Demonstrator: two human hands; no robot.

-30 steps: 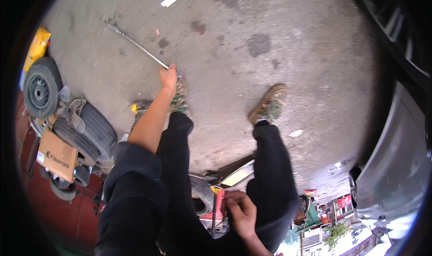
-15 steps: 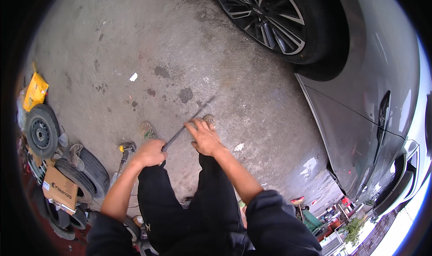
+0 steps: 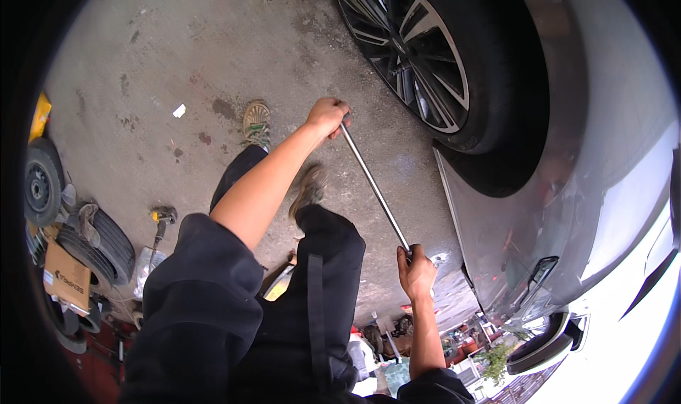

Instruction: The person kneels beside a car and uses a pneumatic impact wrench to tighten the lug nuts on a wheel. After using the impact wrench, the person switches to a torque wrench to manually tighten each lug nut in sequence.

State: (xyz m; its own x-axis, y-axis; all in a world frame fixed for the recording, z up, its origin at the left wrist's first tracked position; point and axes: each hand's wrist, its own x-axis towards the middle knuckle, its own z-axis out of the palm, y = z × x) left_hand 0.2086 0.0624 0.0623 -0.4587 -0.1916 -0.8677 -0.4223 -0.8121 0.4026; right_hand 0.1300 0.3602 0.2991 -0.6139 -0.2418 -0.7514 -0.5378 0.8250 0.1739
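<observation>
A long silver metal bar with dark ends [image 3: 374, 187] slants across in front of me, above the concrete floor. My left hand [image 3: 328, 117] is closed round its far end, close to the car's wheel. At the near end, my right hand [image 3: 418, 273] wraps its fingers round the dark part. To the right of the far end stands the wheel [image 3: 461, 78] of a grey car [image 3: 511, 241], with a black tyre and silver-and-black spokes. The bar appears apart from the wheel. My fingers hide the shape of both bar ends.
At the left, a yellow-and-black cordless power tool [image 3: 164, 215] sits on the floor. Beyond it are a cardboard box [image 3: 65, 276], loose tyres [image 3: 117, 244] and a steel-rimmed wheel [image 3: 42, 182]. A white scrap [image 3: 179, 111] lies on the stained concrete. Assorted clutter [image 3: 397, 333] is behind me.
I have turned and stepped toward the car's wheel. The bar has swung round to my right, with my left hand now at its far end and my right hand at the near end.
</observation>
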